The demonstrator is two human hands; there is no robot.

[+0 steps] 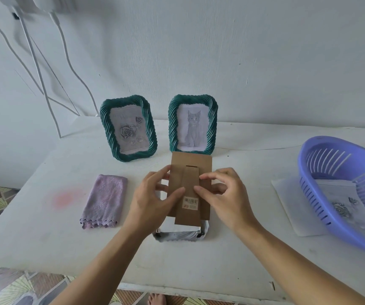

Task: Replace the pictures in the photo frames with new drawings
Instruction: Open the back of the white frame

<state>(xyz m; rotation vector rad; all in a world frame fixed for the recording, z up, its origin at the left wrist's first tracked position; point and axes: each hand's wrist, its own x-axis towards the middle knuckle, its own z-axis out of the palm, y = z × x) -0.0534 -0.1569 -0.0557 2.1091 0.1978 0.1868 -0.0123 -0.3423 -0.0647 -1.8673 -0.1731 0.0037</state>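
Observation:
A third photo frame [180, 236] lies face down on the white table [45, 216] in front of me. Its brown cardboard backing [191, 170], with a stand flap and a barcode sticker, is lifted off it. My left hand [152, 199] pinches the backing's left edge. My right hand [223, 194] pinches its right edge, thumb on the flap. Two green twisted frames stand upright at the back: the left frame [128, 128] shows a rose picture, the right frame [193, 124] shows a cat drawing.
A folded purple cloth [104, 201] lies left of my hands. At the right a purple slotted basket [342, 194] is tipped over sheets of paper [291, 208], one with a rose drawing. White cables hang on the wall at the back left.

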